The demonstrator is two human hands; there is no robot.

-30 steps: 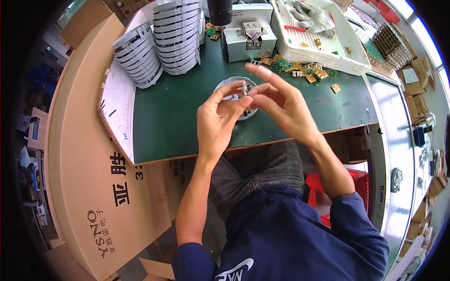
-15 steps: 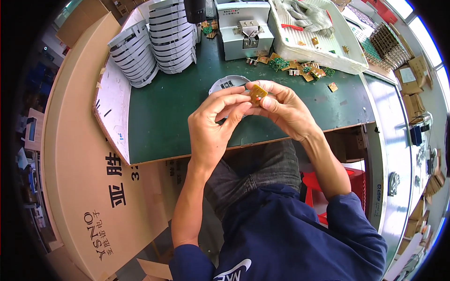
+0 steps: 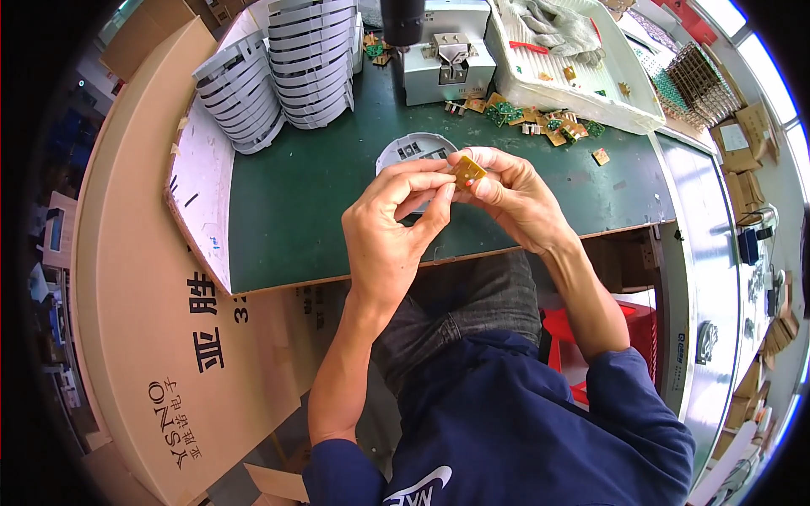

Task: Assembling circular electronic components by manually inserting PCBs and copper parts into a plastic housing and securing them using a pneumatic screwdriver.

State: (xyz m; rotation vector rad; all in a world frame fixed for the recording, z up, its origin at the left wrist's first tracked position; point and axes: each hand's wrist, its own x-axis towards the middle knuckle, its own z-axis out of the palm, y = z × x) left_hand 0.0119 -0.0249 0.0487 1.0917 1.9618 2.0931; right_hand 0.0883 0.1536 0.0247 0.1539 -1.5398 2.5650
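Small yellow-brown board, squarish, tilted, edges partly hidden, held up in right hand.

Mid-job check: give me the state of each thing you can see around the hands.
Right hand: pinching the small board.
Left hand: fingertips at the board's edge, contact unclear.
Small board: held up, tilted.
Round grey cover: on the green table, partly hidden by the hands.
Grey curved parts: stacked in two piles.
Loose boards: scattered in a heap.
Grey glove: crumpled in the white tray.
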